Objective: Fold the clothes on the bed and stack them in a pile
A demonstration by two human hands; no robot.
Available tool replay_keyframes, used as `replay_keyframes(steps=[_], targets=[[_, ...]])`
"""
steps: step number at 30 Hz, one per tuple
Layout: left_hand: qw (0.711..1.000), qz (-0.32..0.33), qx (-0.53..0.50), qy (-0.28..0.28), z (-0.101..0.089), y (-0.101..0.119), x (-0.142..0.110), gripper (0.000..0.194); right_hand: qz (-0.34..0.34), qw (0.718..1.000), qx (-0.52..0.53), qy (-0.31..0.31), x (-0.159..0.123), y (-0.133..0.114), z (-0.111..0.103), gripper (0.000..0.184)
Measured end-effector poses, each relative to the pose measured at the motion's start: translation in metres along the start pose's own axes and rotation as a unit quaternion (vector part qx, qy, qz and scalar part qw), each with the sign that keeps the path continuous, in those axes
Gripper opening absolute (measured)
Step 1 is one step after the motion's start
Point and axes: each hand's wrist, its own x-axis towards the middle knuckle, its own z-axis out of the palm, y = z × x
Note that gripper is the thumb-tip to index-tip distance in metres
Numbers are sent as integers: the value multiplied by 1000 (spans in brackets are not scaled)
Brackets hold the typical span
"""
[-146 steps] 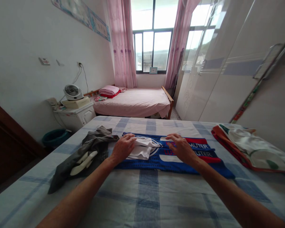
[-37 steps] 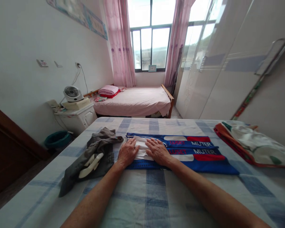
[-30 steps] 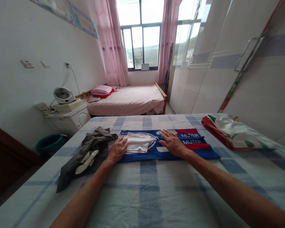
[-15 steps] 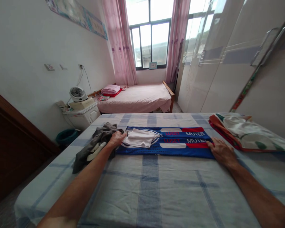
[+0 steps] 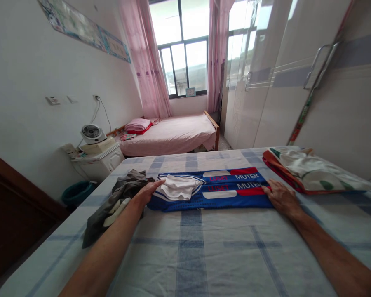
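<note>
A blue sports jersey (image 5: 222, 202) with red and white patches and the words LUSET and MUTER lies folded into a long strip across the checked bedsheet (image 5: 160, 255). White fabric (image 5: 177, 187) shows on top of its left part. My left hand (image 5: 148, 192) is closed on the jersey's left end, the thumb reaching onto the white part; its other fingers are mostly hidden. At the opposite end, my right hand (image 5: 281, 198) grips the jersey's edge between thumb and fingers. A crumpled dark grey garment (image 5: 111, 206) lies just left of my left hand.
Right of my right hand rests a folded white and orange cloth (image 5: 318, 173) with green spots. Past the bed's far edge stand a pink-covered bed (image 5: 176, 134) and a wardrobe (image 5: 275, 82). On the left are a small cabinet (image 5: 99, 161) with a fan (image 5: 92, 134) and a bin (image 5: 77, 194).
The whole view has shifted slightly as my head turned. My left hand has slid a little along the jersey's left end, which lies less straight. My right hand keeps its place.
</note>
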Motion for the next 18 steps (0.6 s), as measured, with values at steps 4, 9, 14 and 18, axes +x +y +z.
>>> replay_keyframes(steps=[4, 9, 14, 18], targets=[[999, 25, 19, -22, 0, -3, 0, 19, 9, 999, 16, 28, -3, -4, -4, 53], [989, 100, 103, -23, -4, -2, 1, 31, -59, 993, 24, 98, -2, -35, -21, 50], [990, 80, 111, -34, 0, 3, 1, 26, -188, 978, 82, 36, 1, -108, -41, 51], [996, 69, 43, -35, 5, 0, -1, 19, -252, 960, 124, -4, -5, -167, -36, 54]])
